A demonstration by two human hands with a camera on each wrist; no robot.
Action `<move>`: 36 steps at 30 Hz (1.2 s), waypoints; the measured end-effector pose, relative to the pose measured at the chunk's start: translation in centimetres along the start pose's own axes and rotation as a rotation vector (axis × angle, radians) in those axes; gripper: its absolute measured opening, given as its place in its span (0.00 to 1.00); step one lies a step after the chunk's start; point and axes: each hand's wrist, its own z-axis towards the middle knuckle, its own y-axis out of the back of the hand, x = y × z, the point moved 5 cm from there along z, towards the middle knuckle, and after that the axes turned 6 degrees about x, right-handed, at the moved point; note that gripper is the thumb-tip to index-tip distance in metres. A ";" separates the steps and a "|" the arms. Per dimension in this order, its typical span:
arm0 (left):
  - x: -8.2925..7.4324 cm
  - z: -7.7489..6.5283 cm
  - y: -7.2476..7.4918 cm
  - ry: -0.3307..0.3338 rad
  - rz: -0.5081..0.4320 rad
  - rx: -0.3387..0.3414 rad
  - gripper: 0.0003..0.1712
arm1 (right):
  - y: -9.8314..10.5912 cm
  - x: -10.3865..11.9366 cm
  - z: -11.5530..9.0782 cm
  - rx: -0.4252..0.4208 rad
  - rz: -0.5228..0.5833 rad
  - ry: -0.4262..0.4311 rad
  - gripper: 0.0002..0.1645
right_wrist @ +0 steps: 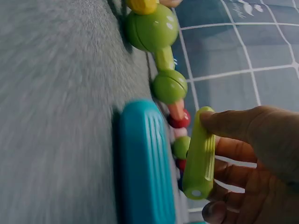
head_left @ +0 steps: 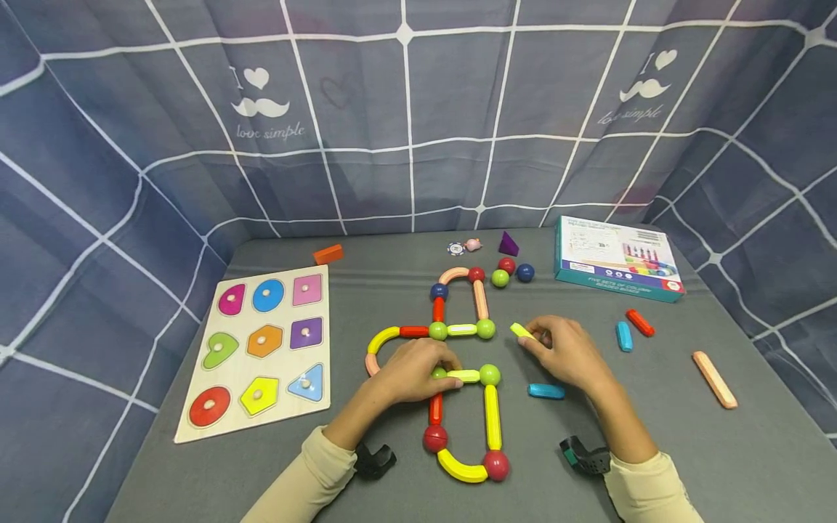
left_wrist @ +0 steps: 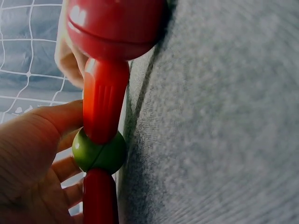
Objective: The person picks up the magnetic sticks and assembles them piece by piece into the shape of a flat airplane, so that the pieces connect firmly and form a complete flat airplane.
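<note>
My right hand (head_left: 565, 350) pinches a short yellow-green rod (right_wrist: 201, 154) between thumb and fingers, raised off the grey table. To the left lies a figure of coloured rods and balls joined end to end. My left hand (head_left: 415, 369) curls its thumb and fingers about a green ball (left_wrist: 99, 151) on the figure's left side. A red rod (left_wrist: 105, 100) meets that ball in the left wrist view, with a large red ball (left_wrist: 114, 28) at its other end. A pale yellow-green rod (head_left: 466, 375) runs from the held ball to another green ball (head_left: 490, 375).
Beside my right hand lies a blue rod (head_left: 546, 391). Further right are another blue rod (head_left: 624, 337), a red rod (head_left: 640, 322) and a peach rod (head_left: 715, 379). A shape puzzle board (head_left: 320, 403) lies left; a box (head_left: 617, 258) stands back right, near loose balls (head_left: 525, 272).
</note>
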 end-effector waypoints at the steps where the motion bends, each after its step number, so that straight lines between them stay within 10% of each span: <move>1: 0.0 0.0 0.0 -0.001 0.000 0.001 0.10 | -0.4 0.2 0.5 0.015 -0.005 0.006 0.09; 36: 0.1 0.0 -0.3 -0.004 -0.015 0.003 0.10 | -2.9 -0.3 1.4 0.049 -0.021 0.011 0.11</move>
